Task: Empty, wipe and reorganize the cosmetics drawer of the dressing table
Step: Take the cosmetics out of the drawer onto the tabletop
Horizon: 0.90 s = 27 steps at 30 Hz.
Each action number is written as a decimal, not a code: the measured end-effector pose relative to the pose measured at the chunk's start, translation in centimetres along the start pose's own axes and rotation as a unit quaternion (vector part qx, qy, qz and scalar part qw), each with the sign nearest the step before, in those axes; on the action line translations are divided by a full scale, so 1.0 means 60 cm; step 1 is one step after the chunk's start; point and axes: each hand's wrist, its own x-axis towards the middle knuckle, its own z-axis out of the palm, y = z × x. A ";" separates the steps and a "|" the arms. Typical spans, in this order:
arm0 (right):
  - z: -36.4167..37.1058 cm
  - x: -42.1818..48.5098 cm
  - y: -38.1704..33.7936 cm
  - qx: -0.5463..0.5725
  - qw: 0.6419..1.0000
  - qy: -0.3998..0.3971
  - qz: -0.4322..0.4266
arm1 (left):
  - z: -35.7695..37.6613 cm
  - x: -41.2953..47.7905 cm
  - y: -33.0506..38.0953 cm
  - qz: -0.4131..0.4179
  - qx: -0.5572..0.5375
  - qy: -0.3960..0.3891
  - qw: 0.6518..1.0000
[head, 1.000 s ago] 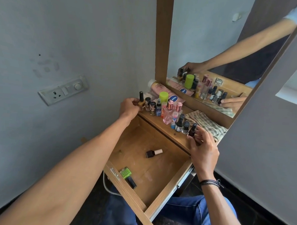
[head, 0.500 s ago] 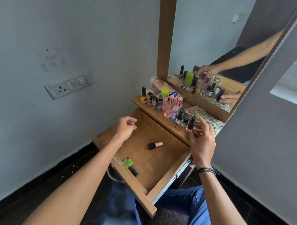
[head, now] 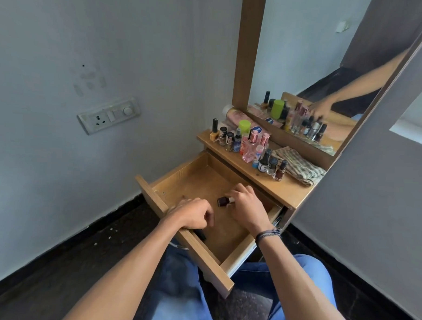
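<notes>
Both my hands are in the open drawer [head: 194, 246]. My right hand [head: 248, 206] has its fingertips closed on the pale cap of a dark nail polish bottle [head: 222, 201] lying on the drawer floor. My left hand [head: 190, 213] is curled over a dark item by the front panel; grip unclear. Bottles [head: 250, 147] and a checked cloth [head: 299, 167] crowd the wooden surface [head: 286, 191] under the mirror [head: 313, 55]. Grey walls, wall socket [head: 108, 115].

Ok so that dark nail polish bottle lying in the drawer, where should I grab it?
Pinch the dark glass body of the nail polish bottle from above, across its width. It lies on its side on the drawer floor, pale cap toward the right hand, so both flanks are free.
</notes>
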 end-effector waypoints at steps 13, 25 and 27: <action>0.034 0.027 0.013 -0.047 0.994 -0.066 0.070 | 0.001 0.004 0.002 0.020 0.061 -0.078 0.995; -0.046 -0.030 -0.009 0.195 0.963 0.145 0.120 | 0.009 0.011 0.002 0.002 0.069 -0.049 0.996; -0.077 -0.042 -0.003 0.222 0.941 0.228 0.118 | 0.013 0.014 0.000 0.005 0.052 -0.048 0.997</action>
